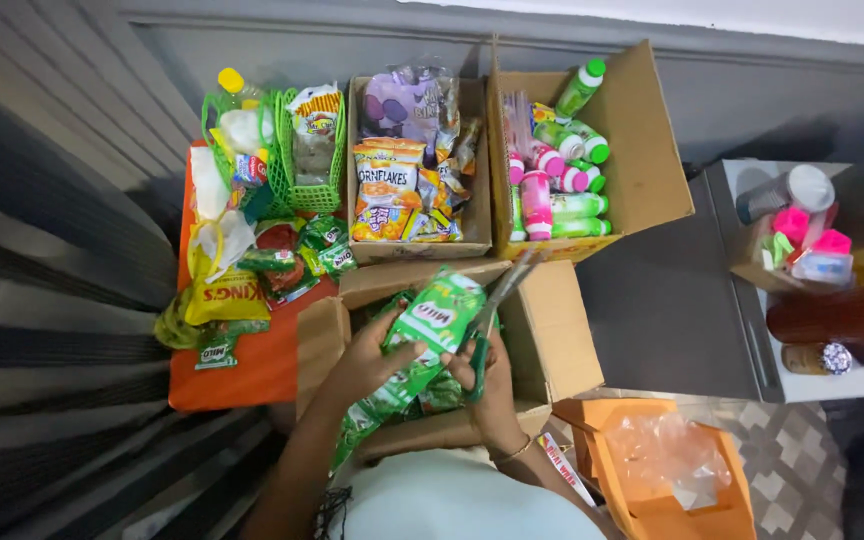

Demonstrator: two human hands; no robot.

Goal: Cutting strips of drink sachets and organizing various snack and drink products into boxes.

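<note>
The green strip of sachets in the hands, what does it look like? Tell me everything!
The green strip of sachets is a chain of shiny, crinkly foil packets joined end to end, bright green with red and white print. It runs slantwise from the upper right down to the lower left, over an open cardboard box. The left hand grips it from the side, and the right hand, which also holds green-handled scissors, touches its other edge. The lower end hangs down towards the person.
</note>
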